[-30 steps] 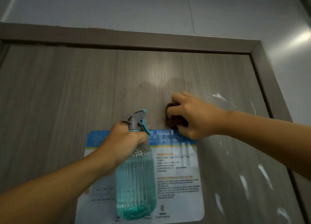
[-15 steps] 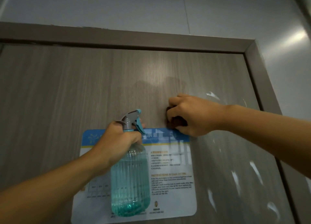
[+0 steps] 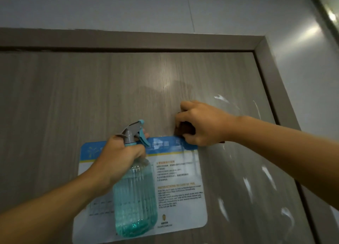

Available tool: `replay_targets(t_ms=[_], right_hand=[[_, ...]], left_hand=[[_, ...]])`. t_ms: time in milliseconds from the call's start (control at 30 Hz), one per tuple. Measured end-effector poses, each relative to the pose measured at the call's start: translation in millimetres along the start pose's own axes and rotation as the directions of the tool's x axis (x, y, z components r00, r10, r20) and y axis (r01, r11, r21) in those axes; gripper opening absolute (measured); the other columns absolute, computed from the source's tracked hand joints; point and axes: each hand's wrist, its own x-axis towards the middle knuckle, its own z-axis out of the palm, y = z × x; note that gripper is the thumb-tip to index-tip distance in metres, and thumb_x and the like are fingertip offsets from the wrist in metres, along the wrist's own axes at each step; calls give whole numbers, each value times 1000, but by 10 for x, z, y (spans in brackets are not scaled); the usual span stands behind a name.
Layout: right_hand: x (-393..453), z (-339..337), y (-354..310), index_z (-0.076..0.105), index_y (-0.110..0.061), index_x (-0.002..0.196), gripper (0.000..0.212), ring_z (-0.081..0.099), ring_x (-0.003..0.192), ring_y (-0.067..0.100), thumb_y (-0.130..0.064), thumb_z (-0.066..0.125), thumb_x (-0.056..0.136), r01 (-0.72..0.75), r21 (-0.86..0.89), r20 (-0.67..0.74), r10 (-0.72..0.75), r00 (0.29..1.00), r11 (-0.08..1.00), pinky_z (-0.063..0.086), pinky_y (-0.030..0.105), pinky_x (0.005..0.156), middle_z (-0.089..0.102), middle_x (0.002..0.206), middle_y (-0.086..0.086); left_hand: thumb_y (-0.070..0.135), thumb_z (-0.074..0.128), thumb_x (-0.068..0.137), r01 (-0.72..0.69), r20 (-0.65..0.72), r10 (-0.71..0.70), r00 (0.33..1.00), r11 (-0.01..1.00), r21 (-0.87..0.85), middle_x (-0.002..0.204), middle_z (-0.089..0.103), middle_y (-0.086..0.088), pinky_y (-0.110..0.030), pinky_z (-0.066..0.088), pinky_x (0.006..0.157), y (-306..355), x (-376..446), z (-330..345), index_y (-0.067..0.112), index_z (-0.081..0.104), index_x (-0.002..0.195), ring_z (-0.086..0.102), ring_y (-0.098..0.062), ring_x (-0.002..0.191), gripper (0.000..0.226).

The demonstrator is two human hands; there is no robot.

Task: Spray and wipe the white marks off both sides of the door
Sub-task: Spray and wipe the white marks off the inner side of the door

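Teal bottle [image 3: 134, 199] gripped at the neck by left hand [image 3: 117, 159], dark cloth [image 3: 184, 129] pinched under curled right hand [image 3: 200, 123] fingers against door [image 3: 73, 100], white marks [image 3: 247, 187] right of the fingers.

Grey wood-grain door [image 3: 91, 100] shut in frame, white marks [image 3: 247, 186] (smears) at 3–5 o'clock, teal ribbed spray bottle [image 3: 134, 203] upright at 6, dark cloth [image 3: 184, 129] pressed at center.
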Motion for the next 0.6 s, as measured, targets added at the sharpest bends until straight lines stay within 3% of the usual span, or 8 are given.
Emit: replay_targets(t_ms=[100, 200, 300, 400, 467, 533, 600], right_hand=[[-17, -37, 3, 68, -21, 108, 29, 54, 89, 20, -35, 73, 84, 6, -4, 2, -6, 1000, 1000, 55, 42, 75, 51, 99, -1], [-187, -69, 117, 70, -22, 113, 32, 54, 89, 16, -40, 71, 87, -51, 101, -163, 67, 984, 994, 52, 33, 75, 55, 102, -2], [-423, -42, 316, 69, -20, 116, 38, 52, 92, 17, -43, 70, 86, -113, 129, -370, 154, 916, 985, 52, 34, 76, 55, 104, 0], [-593, -42, 533, 67, -20, 122, 41, 52, 99, 20, -40, 75, 87, -216, 137, -446, 255, 858, 967, 51, 35, 83, 55, 108, 3], [-696, -91, 660, 67, -19, 124, 43, 51, 100, 20, -40, 75, 87, -253, 152, -481, 295, 826, 955, 47, 33, 85, 54, 109, 2], [-808, -140, 749, 67, -18, 125, 46, 49, 100, 20, -43, 74, 87, -267, 127, -479, 294, 827, 955, 45, 32, 86, 51, 109, 1], [-903, -169, 803, 67, -19, 124, 46, 48, 100, 19, -45, 72, 87, -255, 83, -460, 264, 848, 963, 46, 32, 86, 52, 109, 2]], left_hand=[[11, 70, 69, -37, -24, 37, 999, 999, 21, 103, 72, -21, -49, 60, 87, 79, -36, 58, -10, 63, 112, 69, -35, 91, 48], [23, 68, 59, -70, -24, 72, 997, 996, 59, 96, 71, -27, -59, 57, 87, 264, -80, 200, -7, 66, 106, 69, -40, 86, 56], [22, 67, 58, -77, 25, 75, 997, 995, 69, 72, 60, -18, -58, 59, 79, 408, -67, 386, -3, 63, 91, 65, -42, 73, 42], [23, 66, 58, -24, 67, 20, 998, 998, 52, 85, 62, -35, -63, 58, 78, 507, -5, 626, -6, 64, 97, 68, -52, 83, 49], [22, 64, 57, -10, 83, 8, 996, 999, 35, 77, 57, -33, -51, 56, 69, 559, 11, 782, -1, 63, 87, 60, -41, 67, 38], [22, 63, 57, 2, 88, -4, 996, 1000, 23, 70, 51, -18, -43, 46, 65, 606, 19, 927, 3, 60, 81, 48, -26, 65, 31], [22, 63, 58, 20, 66, -21, 998, 1000, 19, 67, 53, -18, -42, 45, 63, 626, 37, 1034, -3, 59, 85, 51, -24, 65, 36]])
